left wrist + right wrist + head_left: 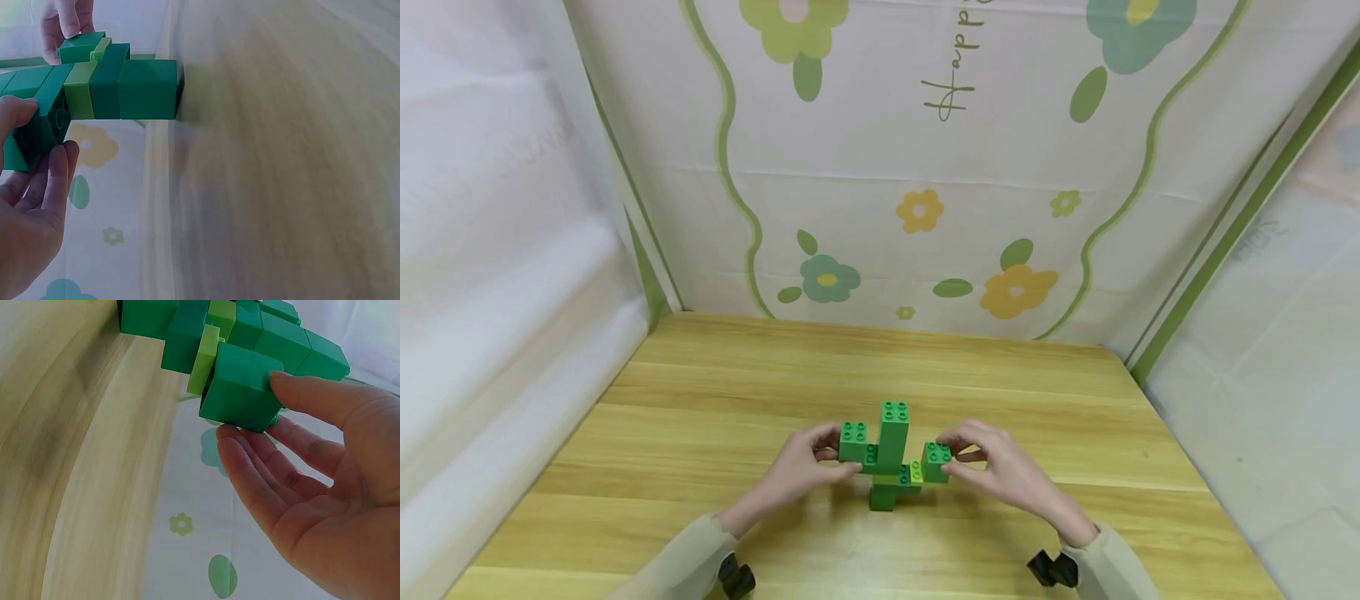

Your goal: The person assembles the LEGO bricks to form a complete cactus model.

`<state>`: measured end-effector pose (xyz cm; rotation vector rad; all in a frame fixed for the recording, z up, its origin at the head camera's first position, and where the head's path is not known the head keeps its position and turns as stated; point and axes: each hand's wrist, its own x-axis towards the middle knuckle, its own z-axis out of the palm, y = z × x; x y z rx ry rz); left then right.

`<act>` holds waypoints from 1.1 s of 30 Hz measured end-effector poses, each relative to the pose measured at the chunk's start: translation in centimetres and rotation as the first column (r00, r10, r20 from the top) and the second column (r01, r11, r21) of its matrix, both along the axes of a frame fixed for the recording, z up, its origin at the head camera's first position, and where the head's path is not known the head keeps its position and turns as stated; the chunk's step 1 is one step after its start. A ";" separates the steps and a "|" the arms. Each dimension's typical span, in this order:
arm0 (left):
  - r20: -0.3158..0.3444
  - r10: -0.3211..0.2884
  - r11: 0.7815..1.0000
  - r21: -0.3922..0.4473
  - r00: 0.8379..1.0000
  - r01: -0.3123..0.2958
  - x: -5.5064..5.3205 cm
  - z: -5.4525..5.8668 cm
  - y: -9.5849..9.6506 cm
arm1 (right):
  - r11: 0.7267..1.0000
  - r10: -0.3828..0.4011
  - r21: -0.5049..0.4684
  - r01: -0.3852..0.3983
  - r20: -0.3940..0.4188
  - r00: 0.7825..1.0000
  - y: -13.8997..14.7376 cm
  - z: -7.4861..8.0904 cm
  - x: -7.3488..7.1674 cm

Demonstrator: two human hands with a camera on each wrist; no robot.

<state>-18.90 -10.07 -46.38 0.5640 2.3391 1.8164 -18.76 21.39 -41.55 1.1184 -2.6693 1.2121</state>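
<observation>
A cactus-shaped build of green toy bricks [892, 442] stands upright on the wooden table, with a tall middle column and a side arm on each side. My left hand [805, 463] grips the raised brick [853, 443] on the left arm, thumb in front and fingers behind. On the other side, my right hand [1000, 468] pinches the right arm's end brick [240, 387] between thumb and fingertips. Beneath that brick lies a thin light-green piece [204, 359]. Another light-green layer [79, 90] sits in the column, above its base brick [148, 89].
The wooden table [715, 400] spreads around the build. A white flowered cloth [880, 150] hangs behind its far edge, and white sheets [512, 250] hang at both sides. Small black devices [736, 577] are at both wrists.
</observation>
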 end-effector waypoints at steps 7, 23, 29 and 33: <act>0.031 0.016 1.000 -0.012 0.999 -0.016 -0.9 -0.2 0.1 | 1.000 -0.013 0.018 0.012 0.065 0.998 0.2 -0.1 -1.2; 0.170 0.065 0.996 -0.079 0.983 -0.052 -3.5 0.5 0.5 | 0.994 -0.024 0.112 0.002 0.197 0.980 1.2 -0.4 -4.3; 0.284 0.060 0.998 -0.043 0.957 -0.050 -4.3 0.2 0.6 | 0.991 -0.055 0.129 0.019 0.278 0.959 1.4 -0.8 -5.2; 0.328 0.076 0.997 -0.048 0.941 -0.064 -4.6 0.2 0.6 | 0.995 -0.036 0.098 0.002 0.345 0.938 1.5 -1.3 -5.8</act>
